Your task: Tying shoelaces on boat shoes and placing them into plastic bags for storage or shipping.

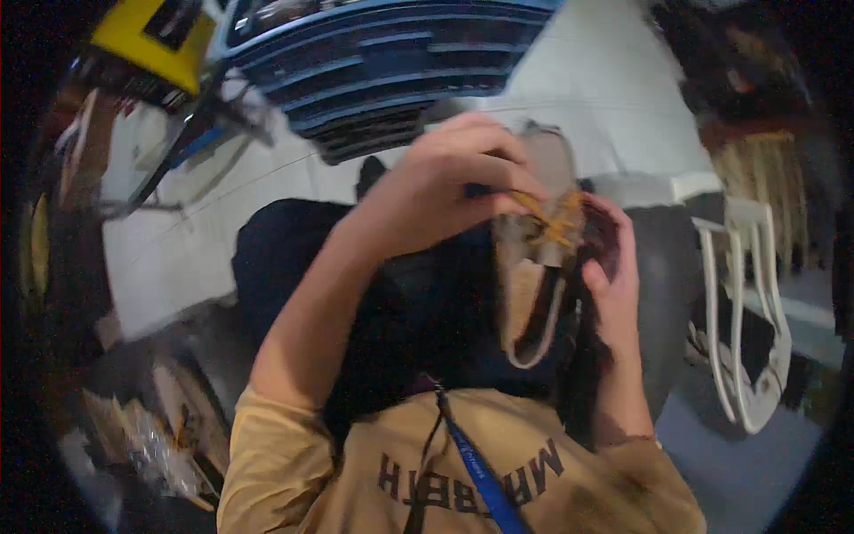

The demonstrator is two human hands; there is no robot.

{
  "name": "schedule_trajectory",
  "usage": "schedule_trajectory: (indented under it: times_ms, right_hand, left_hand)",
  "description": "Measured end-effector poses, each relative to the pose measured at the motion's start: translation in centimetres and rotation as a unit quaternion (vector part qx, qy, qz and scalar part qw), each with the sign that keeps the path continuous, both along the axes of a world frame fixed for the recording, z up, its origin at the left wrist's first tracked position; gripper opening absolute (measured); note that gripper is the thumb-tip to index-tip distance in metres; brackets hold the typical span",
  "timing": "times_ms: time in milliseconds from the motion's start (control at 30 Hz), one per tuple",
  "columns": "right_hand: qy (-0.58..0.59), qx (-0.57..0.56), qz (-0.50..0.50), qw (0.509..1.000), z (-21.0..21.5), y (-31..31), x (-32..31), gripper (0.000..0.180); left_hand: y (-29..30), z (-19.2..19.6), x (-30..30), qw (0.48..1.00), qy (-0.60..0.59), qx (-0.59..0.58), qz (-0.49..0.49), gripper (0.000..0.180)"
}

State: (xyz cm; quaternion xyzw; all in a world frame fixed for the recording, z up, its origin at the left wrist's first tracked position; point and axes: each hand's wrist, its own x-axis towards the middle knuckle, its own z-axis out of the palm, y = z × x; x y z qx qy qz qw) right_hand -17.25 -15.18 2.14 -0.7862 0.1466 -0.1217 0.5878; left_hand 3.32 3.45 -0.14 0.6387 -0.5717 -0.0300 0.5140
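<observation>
A low grey-beige lace-up shoe [551,254] is held above my lap, toe pointing away from me and its opening toward me. Orange-yellow shoelaces [558,230] cross its front. My left hand [467,169] reaches over from the left, thumb and fingers pinched on a strand of lace. From the right, my right hand [618,267] curls round the side of the shoe, its thumb near the opening. Dark shadow beside the right palm hides part of that grip. Motion blur softens the shoe and fingers.
A blue plastic crate [382,67] stands ahead, a yellow-and-black box [156,44] at far left. White curved rails [743,311], like a stool's, stand at right. More shoes [182,409] with clear plastic lie at lower left. A blue lanyard [480,476] hangs down my shirt.
</observation>
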Motion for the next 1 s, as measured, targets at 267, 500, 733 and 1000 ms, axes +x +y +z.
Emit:
schedule_trajectory:
  times_ms: [267, 500, 733, 1000]
  right_hand:
    - [0.107, -0.096, -0.073, 0.987, -4.8, -0.6, -4.4, 0.086]
    - [-0.066, -0.247, -0.025, 0.966, -10.5, -5.6, -3.8, 0.073]
    - [-0.076, -0.046, -0.142, 0.986, -5.9, -1.2, 1.3, 0.066]
    - [-0.169, 0.26, 0.027, 0.95, -3.7, 7.8, 8.9, 0.076]
  left_hand:
    - [-3.1, -3.7, 0.0, 0.994, 0.043, -0.097, 0.005, 0.051]
    - [-2.3, -5.2, 0.1, 0.992, 0.104, -0.047, 0.044, 0.064]
    - [-0.2, -2.6, 0.1, 0.956, 0.217, -0.155, 0.12, 0.051]
    - [9.1, 3.3, -8.6, 0.886, 0.38, -0.088, 0.251, 0.074]
